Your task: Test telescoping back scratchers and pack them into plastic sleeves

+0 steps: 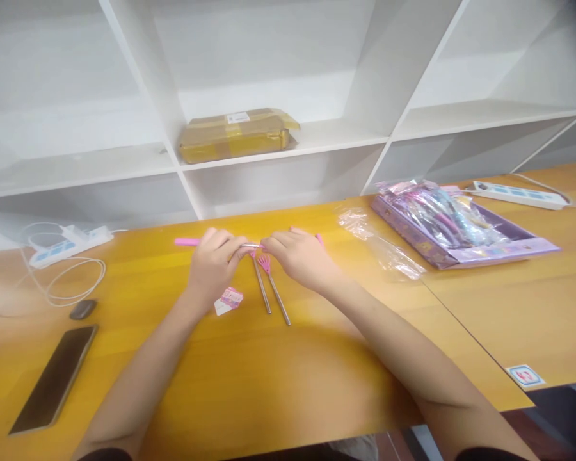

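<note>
My left hand (216,256) is closed around a slim pink rod (186,242), whose pink end sticks out to the left. Between the two hands shows a short thin metal stretch (250,245). My right hand (297,255) is closed at the other end of that stretch, and a bit of pink (319,239) pokes out beyond its knuckles. Fingers hide the middle of what I hold. Below the hands lie two thin metal rods: one with a pink hand-shaped head (265,264), the other (262,288) with a small pink top. A pink-and-white card (229,299) rests beside them.
Clear plastic wrappers (381,246) lie right of my hands, beside a purple box (413,240) of wrapped items. At left are a phone (55,381), a small dark case (82,310) and a power strip (72,246) with cables. A taped parcel (237,136) sits on the shelf.
</note>
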The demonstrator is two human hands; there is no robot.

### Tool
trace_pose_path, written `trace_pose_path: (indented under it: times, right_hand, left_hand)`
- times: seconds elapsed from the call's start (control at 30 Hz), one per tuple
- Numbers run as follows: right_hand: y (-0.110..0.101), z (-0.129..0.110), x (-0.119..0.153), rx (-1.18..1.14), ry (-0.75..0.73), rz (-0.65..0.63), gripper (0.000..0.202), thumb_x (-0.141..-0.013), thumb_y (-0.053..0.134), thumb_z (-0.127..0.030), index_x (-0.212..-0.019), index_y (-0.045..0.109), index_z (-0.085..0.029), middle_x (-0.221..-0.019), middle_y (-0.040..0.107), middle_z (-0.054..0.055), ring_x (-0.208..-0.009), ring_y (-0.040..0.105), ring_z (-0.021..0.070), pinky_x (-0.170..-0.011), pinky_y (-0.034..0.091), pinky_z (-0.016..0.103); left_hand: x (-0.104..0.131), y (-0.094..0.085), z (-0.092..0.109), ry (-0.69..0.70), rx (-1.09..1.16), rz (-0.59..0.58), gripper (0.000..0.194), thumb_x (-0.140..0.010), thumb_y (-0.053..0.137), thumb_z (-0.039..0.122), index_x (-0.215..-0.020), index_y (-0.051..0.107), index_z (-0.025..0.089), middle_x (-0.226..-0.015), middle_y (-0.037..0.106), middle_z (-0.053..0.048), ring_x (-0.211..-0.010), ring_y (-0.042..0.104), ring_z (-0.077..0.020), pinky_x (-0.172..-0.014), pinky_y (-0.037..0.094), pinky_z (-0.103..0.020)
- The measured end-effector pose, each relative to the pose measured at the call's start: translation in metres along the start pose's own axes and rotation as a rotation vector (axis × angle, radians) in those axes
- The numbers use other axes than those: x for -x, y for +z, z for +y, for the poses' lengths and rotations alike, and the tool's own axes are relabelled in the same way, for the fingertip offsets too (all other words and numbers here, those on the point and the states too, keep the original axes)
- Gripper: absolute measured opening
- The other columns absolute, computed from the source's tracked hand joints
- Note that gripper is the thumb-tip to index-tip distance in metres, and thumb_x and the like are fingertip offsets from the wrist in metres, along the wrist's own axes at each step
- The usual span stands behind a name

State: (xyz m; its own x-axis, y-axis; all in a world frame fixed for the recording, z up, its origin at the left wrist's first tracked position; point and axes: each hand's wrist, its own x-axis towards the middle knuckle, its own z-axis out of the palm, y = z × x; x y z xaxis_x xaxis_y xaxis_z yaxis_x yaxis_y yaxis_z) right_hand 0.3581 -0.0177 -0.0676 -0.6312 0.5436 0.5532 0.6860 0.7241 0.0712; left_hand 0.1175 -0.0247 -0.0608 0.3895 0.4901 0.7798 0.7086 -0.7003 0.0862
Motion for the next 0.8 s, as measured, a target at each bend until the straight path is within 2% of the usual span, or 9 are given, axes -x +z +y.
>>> trace_pose_path:
  times: [0.23, 0.37, 0.47, 0.63, 0.8]
  right_hand:
    - [0.006, 0.009, -0.004, 0.015, -0.002, 0.074, 0.025, -0.109, 0.046, -0.006, -0.109, 0.067, -0.02, -0.092, 0.071, 0.005, -0.075, 0.056, 0.0203, -0.073, 0.031, 0.034]
    - [0.006, 0.025, -0.003, 0.055, -0.015, 0.135, 0.026, -0.112, 0.043, -0.008, -0.109, 0.067, -0.021, -0.094, 0.072, 0.005, -0.076, 0.055, 0.0202, -0.073, 0.032, 0.034]
    - [-0.001, 0.041, -0.001, 0.128, -0.025, 0.19, 0.03, -0.112, 0.04, -0.007, -0.109, 0.066, -0.021, -0.092, 0.072, 0.004, -0.076, 0.056, 0.0195, -0.074, 0.032, 0.034]
    - [-0.015, 0.084, 0.009, 0.201, -0.011, 0.273, 0.028, -0.112, 0.042, -0.009, -0.113, 0.067, -0.022, -0.094, 0.073, 0.005, -0.08, 0.06, 0.0198, -0.076, 0.034, 0.035]
    - [-0.025, 0.148, 0.041, 0.25, 0.137, 0.344, 0.029, -0.111, 0.044, -0.015, -0.106, 0.07, -0.025, -0.09, 0.073, 0.004, -0.084, 0.063, 0.0202, -0.083, 0.039, 0.035]
  left_hand:
    - [-0.005, -0.004, -0.023, 0.056, -0.022, 0.066, 0.019, -0.106, 0.066, 0.035, -0.095, 0.076, 0.023, -0.082, 0.071, -0.003, -0.078, 0.055, -0.0194, -0.074, 0.043, -0.036]
    - [-0.009, -0.016, -0.044, 0.087, -0.072, 0.124, 0.015, -0.103, 0.07, 0.03, -0.091, 0.076, 0.023, -0.083, 0.074, -0.002, -0.075, 0.057, -0.0181, -0.075, 0.044, -0.036]
    - [-0.01, -0.03, -0.063, 0.054, -0.128, 0.157, 0.02, -0.103, 0.071, 0.037, -0.089, 0.078, 0.025, -0.082, 0.075, -0.002, -0.075, 0.06, -0.0191, -0.076, 0.045, -0.037]
    - [-0.003, -0.064, -0.106, -0.083, -0.229, 0.236, 0.032, -0.101, 0.069, 0.051, -0.085, 0.079, 0.026, -0.082, 0.075, -0.005, -0.078, 0.061, -0.0214, -0.08, 0.045, -0.038]
    - [0.016, -0.106, -0.155, -0.129, -0.298, 0.321, 0.039, -0.097, 0.072, 0.055, -0.08, 0.079, 0.022, -0.076, 0.073, -0.004, -0.075, 0.058, -0.0188, -0.083, 0.046, -0.037]
